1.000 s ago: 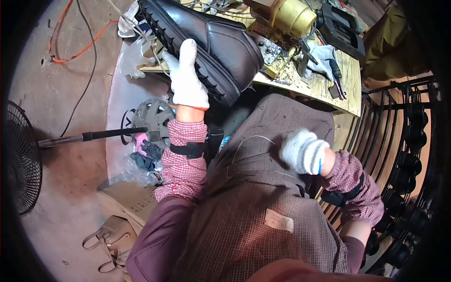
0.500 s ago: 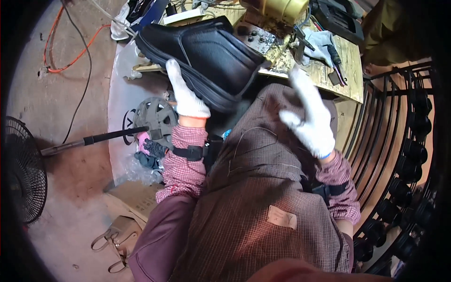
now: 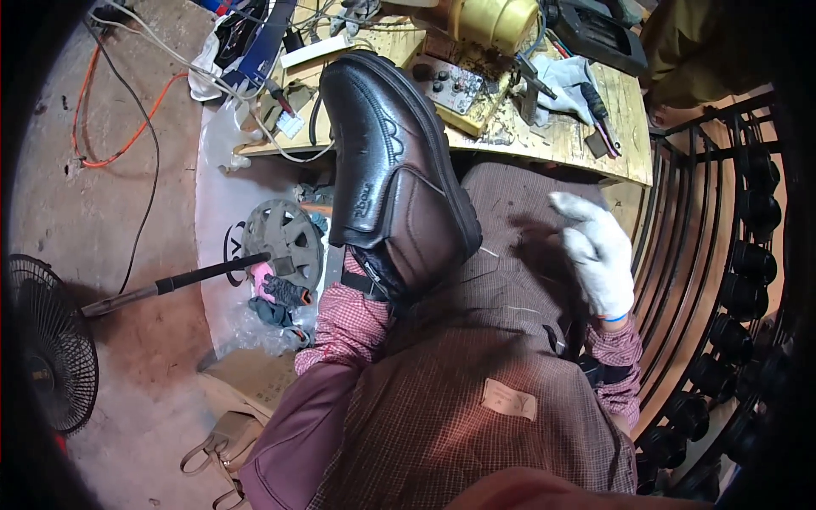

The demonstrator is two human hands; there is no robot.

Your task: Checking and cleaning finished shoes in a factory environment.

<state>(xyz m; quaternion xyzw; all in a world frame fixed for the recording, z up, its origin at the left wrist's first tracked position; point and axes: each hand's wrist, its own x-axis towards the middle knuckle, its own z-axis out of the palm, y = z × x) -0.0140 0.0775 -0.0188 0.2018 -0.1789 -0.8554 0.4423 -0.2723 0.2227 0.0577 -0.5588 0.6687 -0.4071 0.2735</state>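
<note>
A black leather shoe point(image 3: 399, 178) with a thick sole is raised over my lap at the near edge of the bench, its toe pointing away and its side zip low down. My left forearm point(image 3: 348, 327) reaches up to the shoe's lower left and bears it. The left hand itself is hidden behind or inside the shoe. Over my right thigh, apart from the shoe, my right hand point(image 3: 602, 259) in a white knit glove holds nothing, its fingers loosely bent and apart. A checked brown apron point(image 3: 450, 382) covers my lap.
On the wooden bench point(image 3: 578, 144) stand a yellow machine point(image 3: 497, 25) and a dirty control box point(image 3: 450, 83); a grey glove point(image 3: 565, 85) lies beside them. Black shoes point(image 3: 744, 293) fill a rack point(image 3: 671, 229) on the right. A fan point(image 3: 55, 348) stands left, a cardboard box point(image 3: 246, 378) below.
The shoe has turned from lying crosswise to toe-away, its upper now showing, and come nearer. My left hand has gone out of sight behind it. My right hand has drawn back right.
</note>
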